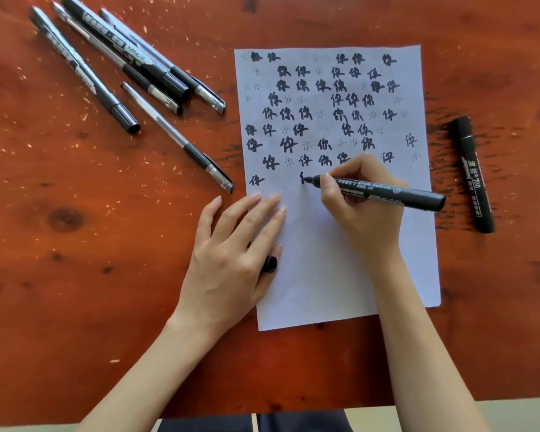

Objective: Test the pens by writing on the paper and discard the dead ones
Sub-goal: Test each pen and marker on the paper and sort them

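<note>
— Head view: what lies on the table (75, 244), largest first?

— Paper (325, 275) right of the middle, its upper part covered in black characters. Pens (131, 67) bunched at the far left corner; one marker (474, 173) lies alone near the right edge.

— And the hands?

— Left hand (231, 254) presses the sheet's left edge, fingers straight, a cap (270, 264) tucked under it. Right hand (365, 201) pinches a black marker (387, 193), tip touching the sheet on a fresh black stroke.
</note>
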`<state>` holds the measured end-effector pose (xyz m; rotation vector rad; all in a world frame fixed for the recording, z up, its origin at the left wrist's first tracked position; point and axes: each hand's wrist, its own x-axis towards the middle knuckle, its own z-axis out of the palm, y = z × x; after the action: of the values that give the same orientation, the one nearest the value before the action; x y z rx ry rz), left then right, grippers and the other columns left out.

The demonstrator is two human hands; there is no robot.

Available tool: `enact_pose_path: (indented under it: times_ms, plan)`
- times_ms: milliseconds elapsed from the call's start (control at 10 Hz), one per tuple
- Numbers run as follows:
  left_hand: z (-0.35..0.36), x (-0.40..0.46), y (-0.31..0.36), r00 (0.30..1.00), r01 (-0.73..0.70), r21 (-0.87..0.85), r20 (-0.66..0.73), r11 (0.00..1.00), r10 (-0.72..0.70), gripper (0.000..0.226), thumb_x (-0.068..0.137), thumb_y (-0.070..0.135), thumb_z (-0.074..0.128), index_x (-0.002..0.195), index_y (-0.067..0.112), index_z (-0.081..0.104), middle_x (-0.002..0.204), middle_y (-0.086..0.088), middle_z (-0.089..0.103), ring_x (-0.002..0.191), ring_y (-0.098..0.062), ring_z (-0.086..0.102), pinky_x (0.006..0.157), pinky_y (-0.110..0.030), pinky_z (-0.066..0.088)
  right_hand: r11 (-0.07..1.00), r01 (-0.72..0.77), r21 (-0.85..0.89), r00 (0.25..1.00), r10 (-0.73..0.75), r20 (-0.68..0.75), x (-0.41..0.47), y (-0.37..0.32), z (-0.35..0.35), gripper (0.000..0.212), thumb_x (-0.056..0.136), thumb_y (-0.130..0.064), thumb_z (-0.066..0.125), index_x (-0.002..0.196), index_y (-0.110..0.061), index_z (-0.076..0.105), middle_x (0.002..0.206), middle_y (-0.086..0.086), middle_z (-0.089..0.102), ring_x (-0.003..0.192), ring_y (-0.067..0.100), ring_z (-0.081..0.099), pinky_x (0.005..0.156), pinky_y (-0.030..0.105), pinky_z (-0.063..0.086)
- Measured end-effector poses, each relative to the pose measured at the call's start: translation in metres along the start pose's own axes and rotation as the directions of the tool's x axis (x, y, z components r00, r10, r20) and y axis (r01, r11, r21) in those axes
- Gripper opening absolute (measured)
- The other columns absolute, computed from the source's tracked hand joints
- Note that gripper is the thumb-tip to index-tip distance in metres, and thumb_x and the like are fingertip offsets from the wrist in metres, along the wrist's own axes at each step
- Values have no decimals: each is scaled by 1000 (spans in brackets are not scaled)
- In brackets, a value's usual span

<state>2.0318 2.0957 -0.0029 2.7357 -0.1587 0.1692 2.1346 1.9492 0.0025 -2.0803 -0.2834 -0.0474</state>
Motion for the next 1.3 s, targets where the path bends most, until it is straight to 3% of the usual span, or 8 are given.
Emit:
enact_pose_path:
  times_ms: [400,700,1100,1300]
  plan:
    - [0,0,0,1000,0,0,8,1000,0,37,88,22,50,122,8,56,130,-10,55,122,-23,42,103,-50,30,999,20,-31,999,-21,-44,-1,4,2,21,78,-24,58,68,-5,56,58,-22,47,49,-6,46,49,5,32]
    - [0,1,-1,1000,0,-2,5,1000,0,37,89,23,48,122,8,56,130,-9,55,122,-23,42,103,-50,30,1000,17,10,1000,-16,-18,-1,3,1,11,76,-24,56,69,-19,49,55,-19,46,46,-5,43,49,7,30]
    - [1,1,-1,1000,-7,5,6,1000,7,37,89,22,49,122,7,56,129,-10,56,121,-24,42,103,-50,30,999,16,39,999,-15,-36,-1,4,2,12,75,-19,55,66,-16,47,53,-16,43,45,-4,41,48,7,29]
    - [2,0,-1,1000,-10,-1,12,1000,10,37,88,22,50,121,7,56,129,-10,56,121,-24,43,103,-50,30,975,-26,222,998,40,-57,1,6,-2,17,76,-20,54,67,-29,43,54,-21,52,48,-4,43,50,9,32]
